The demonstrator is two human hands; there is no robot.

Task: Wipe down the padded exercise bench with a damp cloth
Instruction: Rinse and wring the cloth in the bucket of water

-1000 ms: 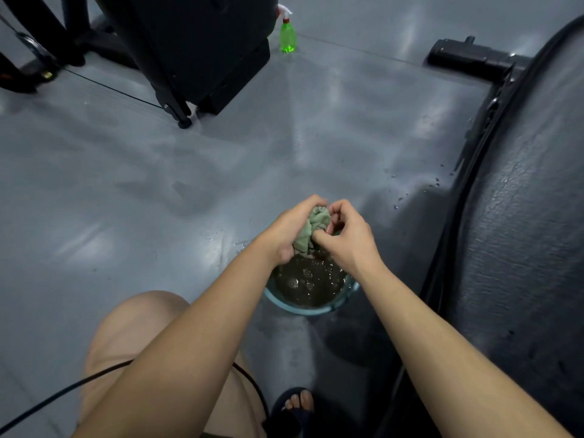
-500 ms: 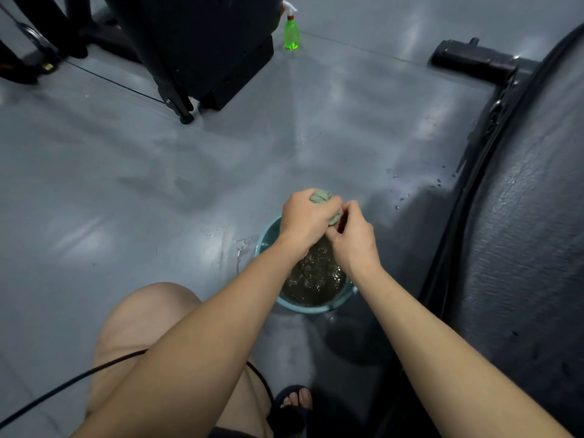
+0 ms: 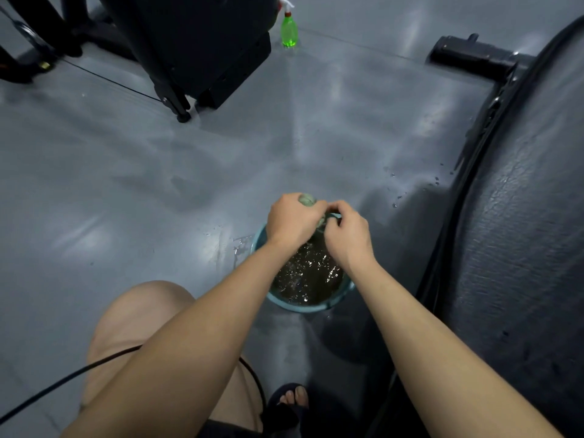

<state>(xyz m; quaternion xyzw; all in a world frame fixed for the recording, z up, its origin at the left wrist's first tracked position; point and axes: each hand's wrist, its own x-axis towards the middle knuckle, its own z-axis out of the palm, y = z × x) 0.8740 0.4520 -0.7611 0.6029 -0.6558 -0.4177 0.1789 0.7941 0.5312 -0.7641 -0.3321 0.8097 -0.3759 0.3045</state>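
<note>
Left hand: I am watching it (image 3: 292, 221) curling tight round the cloth (image 3: 307, 200), right above the far rim of the basin (image 3: 301, 307).
Right hand: it (image 3: 347, 235) is pinching the other end of the cloth, touching the left hand over the same rim.
Cloth: a green wad is peeking out between the two hands, and most of it is hidden inside the grip.
Why there: I am reading this as wringing. Holding the cloth over the basin is letting the runoff drop into the water (image 3: 309, 276) and not onto the floor (image 3: 126, 184).
Basin: it is sitting on the floor, holding dark, glinting water.
Bench: the black padded bench (image 3: 521, 248) is lying just right of the basin, close enough for a short reach, and nothing is touching it.
Drops: a few are shining on the floor beyond the basin, toward the bench.
Spray bottle: it (image 3: 289, 30) is standing upright well beyond the basin.
Progress: I am judging the cloth is being prepared and the wiping is not yet under way.
Risk: I am expecting an under-wrung cloth to leave the padding too wet.
</note>
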